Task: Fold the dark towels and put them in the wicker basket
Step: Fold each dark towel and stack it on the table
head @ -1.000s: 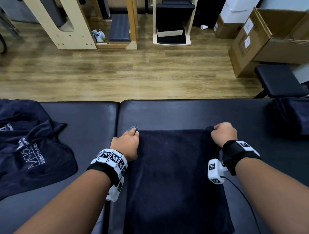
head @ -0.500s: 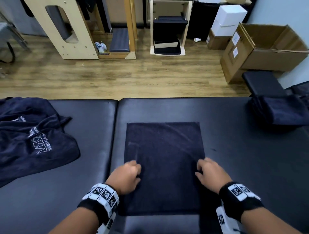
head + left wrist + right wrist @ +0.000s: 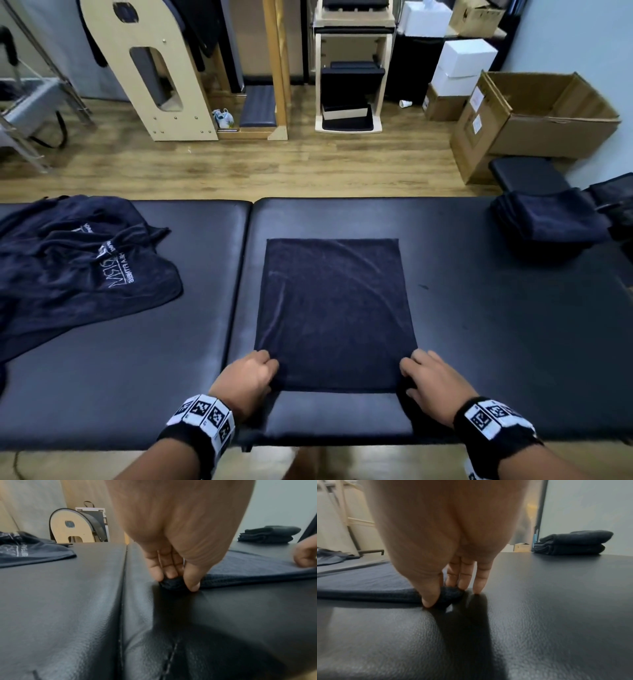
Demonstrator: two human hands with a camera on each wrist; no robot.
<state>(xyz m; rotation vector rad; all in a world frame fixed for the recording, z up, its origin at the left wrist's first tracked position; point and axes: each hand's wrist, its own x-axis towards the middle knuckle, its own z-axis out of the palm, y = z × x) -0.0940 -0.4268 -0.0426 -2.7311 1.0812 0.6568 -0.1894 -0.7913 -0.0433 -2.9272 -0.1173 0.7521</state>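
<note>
Towel [image 3: 334,311]: dark, folded flat on black padded table [image 3: 479,325], centre. Left hand [image 3: 245,380] pinches near left corner; right hand [image 3: 433,383] pinches near right corner. Folded stack [image 3: 544,222]: far right. Loose towels [image 3: 78,260]: far left.

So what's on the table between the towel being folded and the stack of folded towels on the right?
Nothing: in the head view only bare black padding separates the flat towel from the folded stack.

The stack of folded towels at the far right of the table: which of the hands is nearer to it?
Right. The right hand pinches the flat towel's near right corner, on the stack's side; the left hand pinches the near left corner.
</note>
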